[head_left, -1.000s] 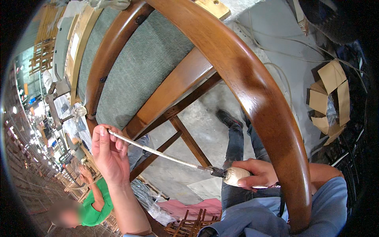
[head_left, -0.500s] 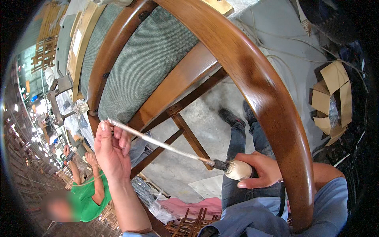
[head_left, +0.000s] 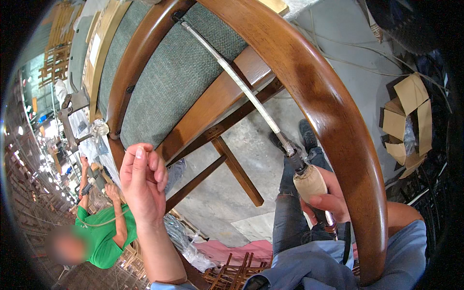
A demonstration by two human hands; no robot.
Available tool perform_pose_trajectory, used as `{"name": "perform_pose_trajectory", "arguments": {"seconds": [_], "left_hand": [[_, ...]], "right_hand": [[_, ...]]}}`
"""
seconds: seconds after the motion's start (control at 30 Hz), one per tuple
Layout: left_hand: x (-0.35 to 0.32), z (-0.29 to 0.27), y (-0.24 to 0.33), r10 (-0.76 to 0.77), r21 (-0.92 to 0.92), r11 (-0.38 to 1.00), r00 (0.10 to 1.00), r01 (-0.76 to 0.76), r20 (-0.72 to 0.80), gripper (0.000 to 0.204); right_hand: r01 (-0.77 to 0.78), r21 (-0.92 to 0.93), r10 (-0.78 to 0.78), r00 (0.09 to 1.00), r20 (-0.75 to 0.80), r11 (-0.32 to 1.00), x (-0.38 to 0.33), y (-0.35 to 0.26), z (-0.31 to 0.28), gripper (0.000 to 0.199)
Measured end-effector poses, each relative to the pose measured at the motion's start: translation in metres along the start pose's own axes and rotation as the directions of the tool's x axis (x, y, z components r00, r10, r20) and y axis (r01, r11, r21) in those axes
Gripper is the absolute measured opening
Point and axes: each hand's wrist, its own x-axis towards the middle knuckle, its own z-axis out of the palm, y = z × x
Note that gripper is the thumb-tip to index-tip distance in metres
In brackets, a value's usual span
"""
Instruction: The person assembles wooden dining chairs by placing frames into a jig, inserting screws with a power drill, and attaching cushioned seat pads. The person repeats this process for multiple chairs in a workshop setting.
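Observation:
My right hand [head_left: 333,195] is wrapped round the tape-covered body of a powered screwdriver [head_left: 310,184]. Its long pale shaft [head_left: 246,89] slants up and left across a wooden chair, and the tip meets a dark recess [head_left: 177,17] in the chair's curved inner rail [head_left: 145,53]. Whether a screw sits at the tip cannot be made out. My left hand [head_left: 143,186] is raised below the grey-green cushion [head_left: 181,72], fingers curled and thumb pressed to them; what they hold, if anything, is hidden. The broad polished armrest [head_left: 333,106] arches over my right forearm.
A metal clamp [head_left: 72,118] stands left of the chair. An open cardboard box [head_left: 423,116] is on the floor at right, near loose cables [head_left: 355,48]. At lower left a co-worker in a green shirt [head_left: 108,237] holds a tool. Wooden frames [head_left: 234,270] lie behind me.
The screwdriver's tip has swung from my left fingers up to the recess in the inner rail. My left hand no longer touches the shaft, and its fingers have curled in.

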Motion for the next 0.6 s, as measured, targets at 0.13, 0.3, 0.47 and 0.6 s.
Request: {"name": "perform_pose_trajectory", "arguments": {"seconds": [0.13, 0.3, 0.47, 0.6], "left_hand": [[-0.0014, 0.0017, 0.0002, -0.005, 0.010, 1.000, 1.000, 0.005, 0.015, 0.019], [-0.0011, 0.0032, 0.0005, -0.007, 0.009, 1.000, 1.000, 0.007, 0.029, 0.018], [-0.0049, 0.0079, 0.0016, -0.023, 0.012, 1.000, 1.000, 0.023, 0.007, 0.018], [-0.0044, 0.0087, 0.0004, -0.026, 0.018, 1.000, 0.999, 0.026, 0.024, 0.017]], "right_hand": [[-0.005, 0.007, 0.005, 0.998, 0.062, 1.000, -0.0016, -0.0111, -0.0016, 0.063], [0.002, -0.058, 0.000, 0.999, 0.037, 0.998, -0.0017, -0.0071, 0.0030, 0.063], [0.040, 0.042, -0.044, 0.992, 0.120, 0.998, -0.0011, -0.0073, 0.0004, 0.065], [0.038, 0.108, -0.049, 0.994, 0.098, 0.993, 0.0005, -0.0017, 0.0036, 0.067]]}}
